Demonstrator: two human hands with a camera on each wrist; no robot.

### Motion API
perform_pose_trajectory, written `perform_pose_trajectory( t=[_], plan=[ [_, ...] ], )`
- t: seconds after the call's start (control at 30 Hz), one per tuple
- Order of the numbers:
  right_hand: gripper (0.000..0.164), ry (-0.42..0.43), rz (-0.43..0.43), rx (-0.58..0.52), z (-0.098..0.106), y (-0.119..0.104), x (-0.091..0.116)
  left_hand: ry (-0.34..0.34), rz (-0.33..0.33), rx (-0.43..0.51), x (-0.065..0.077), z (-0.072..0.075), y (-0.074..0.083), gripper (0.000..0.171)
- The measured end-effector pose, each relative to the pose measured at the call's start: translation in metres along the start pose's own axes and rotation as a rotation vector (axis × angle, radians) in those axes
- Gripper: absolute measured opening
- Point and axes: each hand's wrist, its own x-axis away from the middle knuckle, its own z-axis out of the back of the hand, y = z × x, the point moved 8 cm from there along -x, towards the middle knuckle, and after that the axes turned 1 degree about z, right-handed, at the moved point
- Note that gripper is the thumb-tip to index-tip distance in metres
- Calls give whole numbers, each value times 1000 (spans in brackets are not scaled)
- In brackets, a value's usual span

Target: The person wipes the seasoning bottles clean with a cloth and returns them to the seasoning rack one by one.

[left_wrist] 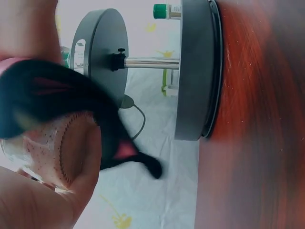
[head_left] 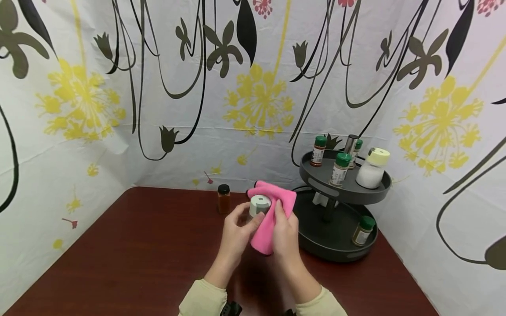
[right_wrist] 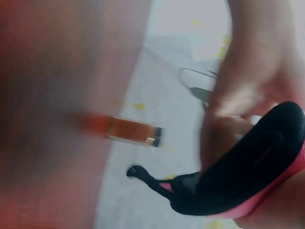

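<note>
My left hand (head_left: 235, 230) grips a clear jar (left_wrist: 50, 150) with a white and grey lid (head_left: 260, 204). Small specks show on the glass or inside it in the left wrist view. A pink cloth (head_left: 264, 237) with a dark underside (right_wrist: 248, 176) is in my right hand (head_left: 286, 232), fingers and thumb pinching it against the jar's side. Both hands are raised over the table, close together. Part of the jar is hidden behind the cloth and fingers.
A two-tier dark turntable (head_left: 316, 237) stands at the right, bearing several green-capped spice jars (head_left: 340, 170) and a white jar with a pale yellow lid (head_left: 371, 169). Behind my left hand is a black-capped brown bottle (head_left: 223, 199) on the dark red table (head_left: 130, 245). A patterned curtain hangs behind.
</note>
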Motion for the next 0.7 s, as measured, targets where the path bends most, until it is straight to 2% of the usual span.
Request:
perform_pose_trajectory(
  t=[0.07,0.13,0.27,0.47,0.57,0.7],
  plan=[
    [45,-1,46,12,-1,-9,0,-1,-16,-7,1,-1,1,34],
    [44,-2,58,31,-3,-9,2,1,-25,5,2,0,2,33],
    [46,-8,10,82,-6,11,10,25,-34,55,2,5,5,33],
    [47,-10,-125,96,-5,37,19,47,-11,119,0,10,3,41],
    [47,16,-142,49,-1,33,16,32,-6,116,-1,10,1,42],
    [47,21,-92,13,5,8,5,0,-34,110,1,10,5,40]
  ],
)
